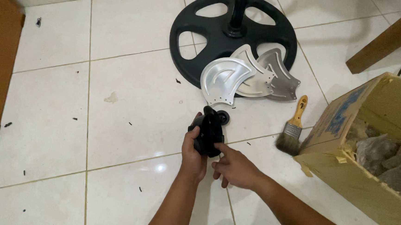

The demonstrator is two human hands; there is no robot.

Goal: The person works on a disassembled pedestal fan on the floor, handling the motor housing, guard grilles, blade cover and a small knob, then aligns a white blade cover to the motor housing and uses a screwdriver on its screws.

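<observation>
I see a black plastic fan part (207, 131), rounded and glossy, held just above the white tiled floor near the middle of my view. It is bulky, with a domed body and a small round knob-like piece sticking out at its upper right. It sits tilted, its long side running roughly up and away from me. Its finer detail I cannot make out against the dark surface.
</observation>
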